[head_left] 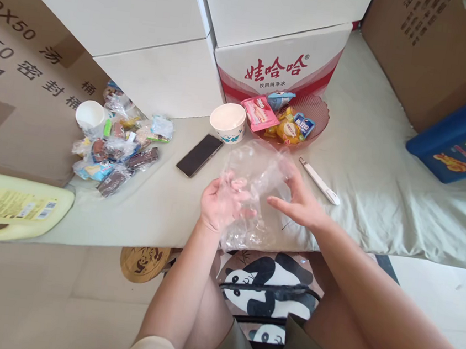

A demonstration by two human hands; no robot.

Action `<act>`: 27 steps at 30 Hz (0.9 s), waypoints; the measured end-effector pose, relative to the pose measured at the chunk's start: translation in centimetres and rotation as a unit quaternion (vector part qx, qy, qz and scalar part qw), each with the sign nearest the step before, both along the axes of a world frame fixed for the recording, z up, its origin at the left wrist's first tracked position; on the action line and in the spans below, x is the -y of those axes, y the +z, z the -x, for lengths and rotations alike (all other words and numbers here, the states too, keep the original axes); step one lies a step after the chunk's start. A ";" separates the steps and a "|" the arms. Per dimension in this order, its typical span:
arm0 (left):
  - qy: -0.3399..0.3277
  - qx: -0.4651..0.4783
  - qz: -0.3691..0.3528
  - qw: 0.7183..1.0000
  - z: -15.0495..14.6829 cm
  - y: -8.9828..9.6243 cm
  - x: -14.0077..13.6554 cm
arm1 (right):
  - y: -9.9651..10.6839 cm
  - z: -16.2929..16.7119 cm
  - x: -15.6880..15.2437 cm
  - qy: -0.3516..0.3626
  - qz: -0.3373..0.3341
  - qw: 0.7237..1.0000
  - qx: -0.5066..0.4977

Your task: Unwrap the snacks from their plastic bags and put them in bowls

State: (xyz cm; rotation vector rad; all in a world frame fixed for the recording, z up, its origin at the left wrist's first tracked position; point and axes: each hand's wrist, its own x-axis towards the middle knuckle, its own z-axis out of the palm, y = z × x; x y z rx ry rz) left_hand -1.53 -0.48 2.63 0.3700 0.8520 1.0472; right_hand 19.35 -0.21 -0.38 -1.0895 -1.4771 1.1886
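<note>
Pale green cloth (385, 190) over a long low surface, light floor (99, 299) below, tall white boxes (149, 16) along the back. On the cloth, a pink bowl (320, 121) with wrapped snacks (290, 130) heaped inside; just behind the bowl, a white carton (280, 40) with red lettering.

In front of the bowl, on the near side, a clear plastic bag (248, 226), crinkled, its lower end at the cloth's front edge. At the left of this bag, the left hand (221, 204), palm turned up, fingers loosely bent behind or inside the plastic; cannot tell whether pinching any of it. At the right, the right hand (299, 201), thumb spread well away from the fingers, fingertips blurred against the bag, not closed round it.

Just left of the bowl, a paper cup (228, 124), upright; farther left and nearer, a dark phone (199, 156), lying flat. Near the bowl, to the front right, a slim white tool (320, 182). Well left of the bowl, a pile of wrapped food (113, 151), with a white cup (90, 114) beside it, and a yellow jug (17, 202). Well right of the bowl, a blue container (461, 146), tilted in view, before a brown carton (415, 60).
</note>
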 end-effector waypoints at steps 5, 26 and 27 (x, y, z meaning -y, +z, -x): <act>-0.019 -0.012 0.026 0.999 -0.7 -0.6 -0.3 | 0.7 0.0 0.3 0.015 0.045 0.995 -0.090; 0.209 -0.140 -0.065 0.966 3.1 -1.6 -2.3 | -0.3 -2.7 2.2 0.099 0.177 0.977 0.069; 0.160 -0.126 -0.069 0.977 3.4 -1.4 -1.9 | 0.0 -2.7 2.6 0.128 0.176 0.973 0.077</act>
